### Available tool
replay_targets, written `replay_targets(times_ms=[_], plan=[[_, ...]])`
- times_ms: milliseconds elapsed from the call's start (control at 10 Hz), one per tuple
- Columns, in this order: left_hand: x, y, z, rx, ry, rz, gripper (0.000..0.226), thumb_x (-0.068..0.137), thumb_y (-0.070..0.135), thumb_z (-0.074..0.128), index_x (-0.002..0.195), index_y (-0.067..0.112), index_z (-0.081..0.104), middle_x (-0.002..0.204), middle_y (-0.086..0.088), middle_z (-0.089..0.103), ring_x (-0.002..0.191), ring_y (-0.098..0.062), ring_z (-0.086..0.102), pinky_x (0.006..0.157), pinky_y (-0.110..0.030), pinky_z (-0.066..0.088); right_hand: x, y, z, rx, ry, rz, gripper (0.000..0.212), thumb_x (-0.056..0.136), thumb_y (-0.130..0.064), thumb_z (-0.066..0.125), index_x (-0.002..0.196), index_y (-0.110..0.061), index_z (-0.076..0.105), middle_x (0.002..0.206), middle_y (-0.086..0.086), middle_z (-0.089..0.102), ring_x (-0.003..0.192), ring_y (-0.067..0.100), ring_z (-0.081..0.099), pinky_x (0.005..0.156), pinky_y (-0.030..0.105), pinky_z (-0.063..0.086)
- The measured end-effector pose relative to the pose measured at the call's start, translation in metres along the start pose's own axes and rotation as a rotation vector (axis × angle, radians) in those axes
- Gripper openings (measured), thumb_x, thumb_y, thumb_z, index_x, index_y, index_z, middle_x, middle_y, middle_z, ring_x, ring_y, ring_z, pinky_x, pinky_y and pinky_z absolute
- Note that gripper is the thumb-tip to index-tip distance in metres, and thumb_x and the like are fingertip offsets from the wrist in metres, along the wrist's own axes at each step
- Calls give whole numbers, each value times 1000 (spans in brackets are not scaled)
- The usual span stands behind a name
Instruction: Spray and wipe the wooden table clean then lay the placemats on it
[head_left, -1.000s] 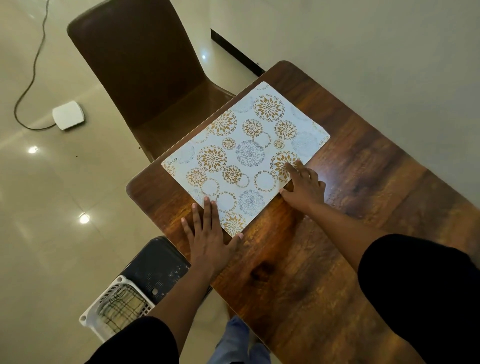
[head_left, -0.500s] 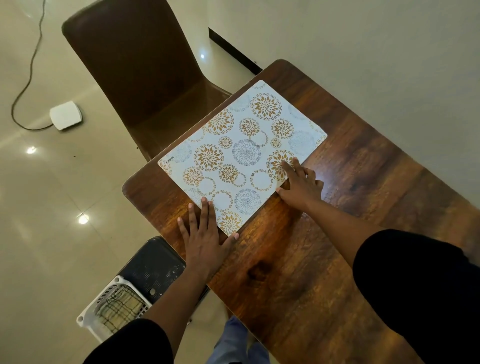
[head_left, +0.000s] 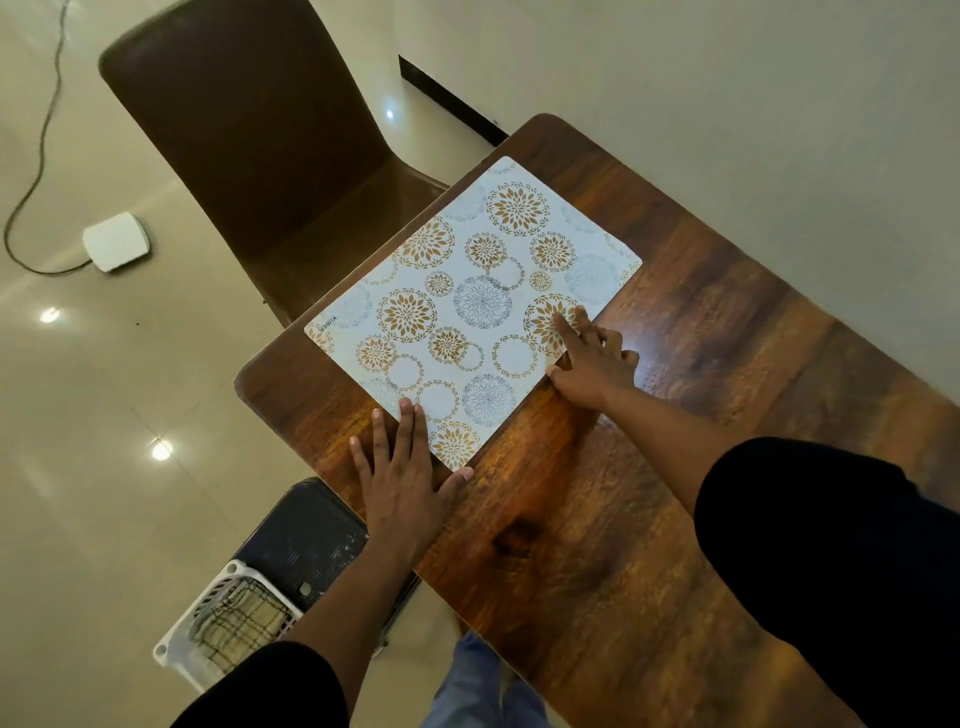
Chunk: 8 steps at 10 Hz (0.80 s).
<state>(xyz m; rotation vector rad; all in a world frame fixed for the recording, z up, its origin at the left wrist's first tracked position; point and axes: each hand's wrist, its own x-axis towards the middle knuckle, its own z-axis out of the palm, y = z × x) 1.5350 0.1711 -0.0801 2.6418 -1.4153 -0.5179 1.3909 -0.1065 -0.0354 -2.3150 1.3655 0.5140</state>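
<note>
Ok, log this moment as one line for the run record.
step: laying placemat | placemat: flat on wooden table | left hand: flat on near corner | right hand: fingertips on near edge

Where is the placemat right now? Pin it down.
In the head view the placemat lies flat at the far left end of the wooden table, beside the brown chair, with both hands' fingers on its near edge.

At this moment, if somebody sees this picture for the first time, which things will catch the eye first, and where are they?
First the white placemat with gold and blue flower circles, lying at an angle on the far end of the dark wooden table. Next the two hands on its near edge: the left hand flat at the near corner, the right hand with fingers on the mat. Behind the table stands a brown chair.
</note>
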Motion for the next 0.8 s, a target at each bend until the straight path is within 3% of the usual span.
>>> replay_targets(times_ms=[500, 800], plan=[[0, -1, 2, 27, -15, -6, 107, 92, 91, 15, 170, 20, -4, 178, -2, -8, 162, -32, -18, 127, -65, -5, 3, 1, -1, -51, -11, -13, 82, 103, -54, 48, 164, -45, -6, 174, -8, -16, 153, 34, 9, 106, 52, 27], [4, 5, -9, 68, -73, -57, 110, 90, 92, 23, 170, 20, -1, 177, -2, -7, 162, -35, -15, 125, -68, -8, 2, -1, -6, -34, -14, -27, 85, 102, -52, 53, 165, -42, -2, 175, -7, -12, 155, 34, 8, 110, 55, 27]])
